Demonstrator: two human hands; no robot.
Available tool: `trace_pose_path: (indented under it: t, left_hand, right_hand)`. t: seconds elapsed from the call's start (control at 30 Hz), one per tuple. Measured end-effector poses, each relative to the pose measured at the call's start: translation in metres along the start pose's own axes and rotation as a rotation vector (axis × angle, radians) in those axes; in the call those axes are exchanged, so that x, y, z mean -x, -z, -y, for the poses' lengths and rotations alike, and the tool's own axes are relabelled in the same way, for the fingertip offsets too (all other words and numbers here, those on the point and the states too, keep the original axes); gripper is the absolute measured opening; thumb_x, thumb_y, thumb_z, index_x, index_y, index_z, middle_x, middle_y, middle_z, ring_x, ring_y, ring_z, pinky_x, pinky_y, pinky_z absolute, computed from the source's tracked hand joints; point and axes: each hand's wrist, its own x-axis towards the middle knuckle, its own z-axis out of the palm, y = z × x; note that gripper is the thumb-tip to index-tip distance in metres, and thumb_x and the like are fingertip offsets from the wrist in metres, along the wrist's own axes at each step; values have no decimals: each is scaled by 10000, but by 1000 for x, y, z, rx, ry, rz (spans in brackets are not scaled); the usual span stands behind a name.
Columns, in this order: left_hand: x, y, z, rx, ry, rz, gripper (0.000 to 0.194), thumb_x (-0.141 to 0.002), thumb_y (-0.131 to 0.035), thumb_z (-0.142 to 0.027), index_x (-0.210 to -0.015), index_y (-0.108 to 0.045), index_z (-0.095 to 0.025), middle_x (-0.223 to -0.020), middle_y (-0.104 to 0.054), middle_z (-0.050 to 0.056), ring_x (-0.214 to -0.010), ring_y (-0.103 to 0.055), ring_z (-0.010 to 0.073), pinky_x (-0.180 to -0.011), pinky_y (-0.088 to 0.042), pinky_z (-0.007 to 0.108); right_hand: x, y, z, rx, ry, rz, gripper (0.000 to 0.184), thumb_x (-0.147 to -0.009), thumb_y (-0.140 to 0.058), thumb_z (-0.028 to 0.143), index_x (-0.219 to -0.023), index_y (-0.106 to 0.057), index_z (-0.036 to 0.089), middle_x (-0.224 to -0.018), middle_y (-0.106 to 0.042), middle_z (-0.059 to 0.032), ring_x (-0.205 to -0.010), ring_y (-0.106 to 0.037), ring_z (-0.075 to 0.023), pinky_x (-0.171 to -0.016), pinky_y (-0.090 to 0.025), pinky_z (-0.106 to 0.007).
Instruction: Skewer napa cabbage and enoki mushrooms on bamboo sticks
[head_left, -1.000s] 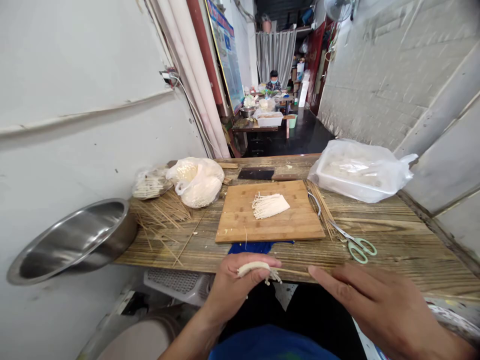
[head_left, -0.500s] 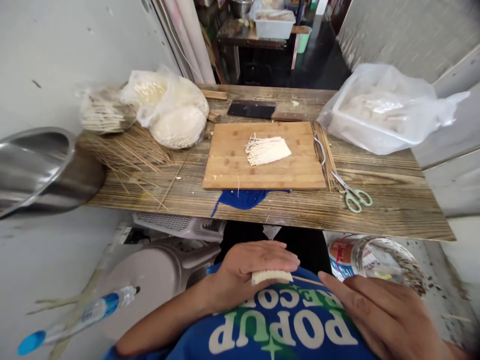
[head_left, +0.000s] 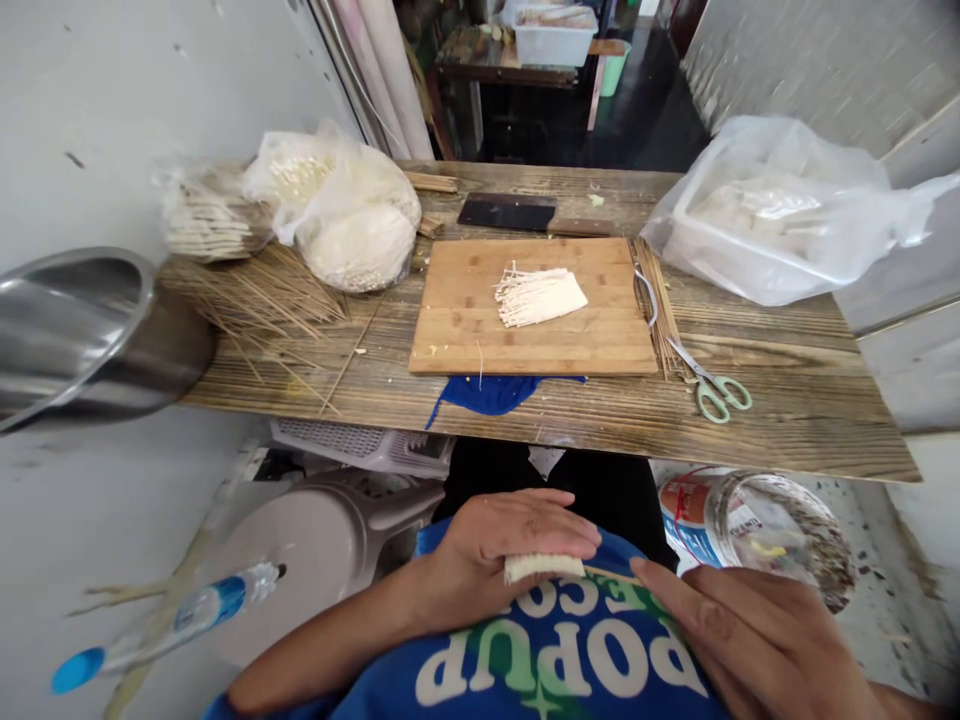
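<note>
Pale mushroom bunch [head_left: 544, 568], one, clasped by the curled fingers of the left hand [head_left: 510, 530] before the blue shirt [head_left: 487, 655], long axis crosswise; thin skewer [head_left: 609, 575], one, running from its right end toward the right hand [head_left: 750, 620], whose grip cannot be told

Your one camera sits on your head and looks forward and steeply down. Your blue shirt [head_left: 495, 625], left hand [head_left: 514, 535] and right hand [head_left: 765, 625] lie close beneath it along the bottom; the wooden table [head_left: 780, 400] spans the middle, farther off, and the view reaches dark floor [head_left: 652, 115] past its far edge.
</note>
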Motion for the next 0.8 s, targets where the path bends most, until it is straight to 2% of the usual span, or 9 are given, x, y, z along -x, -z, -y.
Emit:
trace_pose_path:
  t: [0.13,0.4,0.63,0.73,0.8]
  left_hand:
    - [0,-2,1,-2,-2,22,307,-764,-648,-21,-1039,-687,-151,-999,-735,120,-945,-694,209,-982,-478,410]
    - [1,-3,-2,-15,12,62,234,-767,-654,-35,-983,-687,-119,-951,-742,139,-941,-695,210,-1029,-427,433]
    - [-3,-5,-2,-36,1,131,161,-816,-628,-111,-970,-677,-110,-935,-742,150,-952,-691,206,-1091,-341,455]
    - [-4,-5,-2,-57,-7,139,190,-827,-624,-130,-1011,-670,-139,-947,-744,129,-951,-692,192,-1111,-305,467]
    - [-3,-3,-2,-88,-4,110,323,-779,-694,-175,-1098,-643,-164,-985,-739,118,-962,-688,195,-1128,-268,481]
  right_hand:
    - [1,-1,3,22,-3,-37,420,-908,-414,80,-1326,-461,74,-680,-553,-2,-499,-511,-103,-466,-400,-246]
    - [0,1,4,5,22,-9,390,-914,-406,100,-1296,-475,64,-689,-559,-14,-518,-520,-117,-471,-411,-251]
    - [-11,4,6,2,56,-14,301,-939,-369,122,-1186,-527,51,-654,-556,-15,-500,-509,-123,-450,-393,-257]
    - [-14,4,5,-13,52,-34,293,-937,-360,108,-1170,-532,60,-644,-552,-13,-490,-504,-125,-442,-389,-261]
    - [-14,4,4,-5,31,-63,296,-939,-364,120,-1175,-537,74,-663,-569,-25,-512,-527,-136,-463,-413,-267]
